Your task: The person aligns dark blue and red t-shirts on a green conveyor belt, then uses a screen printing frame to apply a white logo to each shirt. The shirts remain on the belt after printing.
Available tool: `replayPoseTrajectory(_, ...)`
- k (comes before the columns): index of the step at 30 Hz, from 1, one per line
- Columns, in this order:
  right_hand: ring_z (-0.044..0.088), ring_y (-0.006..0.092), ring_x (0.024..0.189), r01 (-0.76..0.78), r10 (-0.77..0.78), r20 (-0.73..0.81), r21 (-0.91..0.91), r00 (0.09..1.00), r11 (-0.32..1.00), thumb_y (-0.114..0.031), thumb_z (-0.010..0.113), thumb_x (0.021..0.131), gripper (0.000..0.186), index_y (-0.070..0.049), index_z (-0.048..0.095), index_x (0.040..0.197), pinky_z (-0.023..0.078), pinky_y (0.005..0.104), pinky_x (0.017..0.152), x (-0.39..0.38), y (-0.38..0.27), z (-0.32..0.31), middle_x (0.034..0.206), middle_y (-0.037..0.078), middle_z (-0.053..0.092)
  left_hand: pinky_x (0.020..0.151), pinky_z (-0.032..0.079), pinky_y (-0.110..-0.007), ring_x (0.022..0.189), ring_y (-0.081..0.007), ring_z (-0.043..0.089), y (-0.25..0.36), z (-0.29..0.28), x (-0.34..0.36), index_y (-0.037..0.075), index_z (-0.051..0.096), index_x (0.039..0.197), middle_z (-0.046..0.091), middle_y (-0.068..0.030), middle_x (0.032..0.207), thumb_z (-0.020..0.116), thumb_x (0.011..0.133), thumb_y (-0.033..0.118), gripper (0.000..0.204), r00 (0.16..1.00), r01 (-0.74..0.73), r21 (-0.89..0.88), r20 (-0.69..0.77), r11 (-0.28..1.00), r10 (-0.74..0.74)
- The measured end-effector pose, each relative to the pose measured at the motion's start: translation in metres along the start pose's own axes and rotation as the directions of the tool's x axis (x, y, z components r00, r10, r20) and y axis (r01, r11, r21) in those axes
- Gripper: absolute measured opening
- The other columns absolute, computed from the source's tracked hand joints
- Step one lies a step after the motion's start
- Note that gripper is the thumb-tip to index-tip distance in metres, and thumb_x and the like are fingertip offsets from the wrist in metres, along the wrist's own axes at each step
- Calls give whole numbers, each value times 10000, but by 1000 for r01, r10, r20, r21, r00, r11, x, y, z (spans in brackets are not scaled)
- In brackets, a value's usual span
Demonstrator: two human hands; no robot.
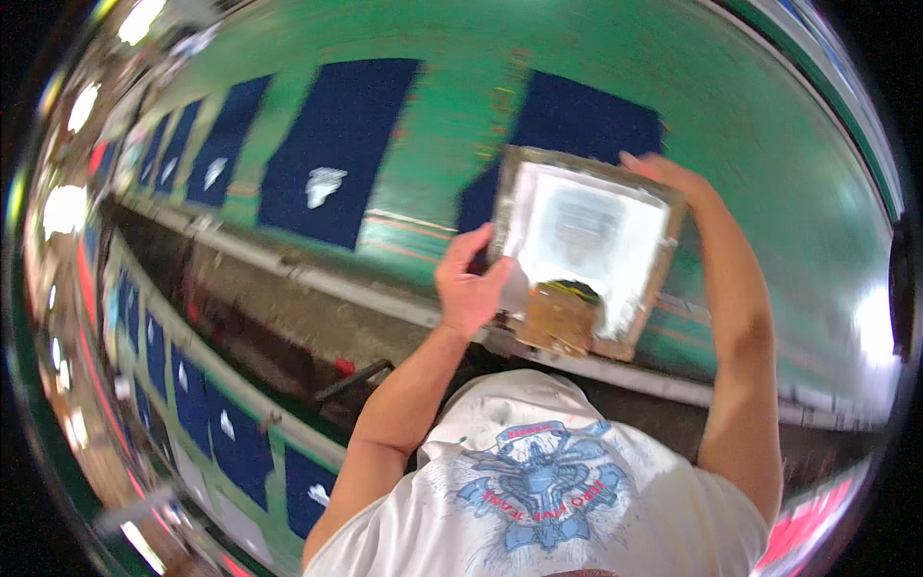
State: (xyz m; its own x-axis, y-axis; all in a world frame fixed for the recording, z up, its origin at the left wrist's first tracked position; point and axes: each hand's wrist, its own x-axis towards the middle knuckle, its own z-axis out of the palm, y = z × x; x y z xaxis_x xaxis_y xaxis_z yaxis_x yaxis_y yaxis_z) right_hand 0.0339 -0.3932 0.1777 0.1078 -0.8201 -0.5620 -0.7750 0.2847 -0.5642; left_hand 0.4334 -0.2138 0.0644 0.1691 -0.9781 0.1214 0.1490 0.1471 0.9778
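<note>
Both hands hold a screen-printing frame [663, 260] with brown, worn edges and a white ink-smeared mesh that shows a faint grey design. On its left edge, my left hand [469, 281] is closed with the thumb over the rim. Around the far right corner wraps my right hand [665, 173]; its fingertips are partly blurred. A brown, worn block [558, 319], perhaps a squeegee, rests inside the frame at the near side. Beneath the frame's far left part lies a navy fabric piece [586, 115], partly covered by it.
The long green table [433, 125] carries several navy fabric pieces [336, 144] in a row to the left, some with a white print [324, 185]. Its near edge is a pale rail [385, 303]. Across a dark aisle, a second table bears more navy pieces [236, 438].
</note>
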Motion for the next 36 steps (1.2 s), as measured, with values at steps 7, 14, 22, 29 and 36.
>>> replayPoseTrajectory(7,706,216,1201,203,-227,10,412,974,888,-550,601,1118,588,-54,744,1400,535,388,1079,-28,81,-20,1300,76,768,1022,590,-324,1160,-152,728,82,-74,-6,-12,749,1433,800,-83,1299,914,852,42,607,977,160,-30,-137,987,-163)
replayPoseTrajectory(14,754,358,1051,-41,-2,-336,-120,942,992,-278,715,1071,389,77,774,1221,584,502,911,-118,36,-88,1170,196,824,966,590,-307,1062,-134,728,173,-191,-29,22,762,1439,810,-67,1223,890,848,25,604,910,131,-100,-383,986,-160)
replayPoseTrajectory(22,751,350,1125,60,-526,-603,-621,600,781,-163,685,1081,362,41,746,1374,584,435,1010,-35,-168,27,1272,201,792,956,622,-294,1049,-128,753,154,-394,2,-40,760,1391,816,-87,1207,878,850,-36,554,717,45,-122,-687,992,-117)
replayPoseTrajectory(29,716,405,1146,417,-731,-272,-676,625,608,-64,770,966,317,23,752,1270,549,499,1039,22,-372,220,1205,194,761,938,627,-304,1055,-148,757,148,-517,-11,-49,747,1402,812,-102,1222,907,849,-22,576,559,69,-178,-808,982,-186)
replayPoseTrajectory(36,681,424,1179,559,-852,-69,-726,519,400,-42,818,884,346,-10,757,1223,511,520,1080,73,-471,284,1197,191,742,1035,608,-326,1159,-181,751,130,-567,-20,-76,738,1388,800,-146,1301,890,838,-14,574,389,162,-93,-909,982,-150)
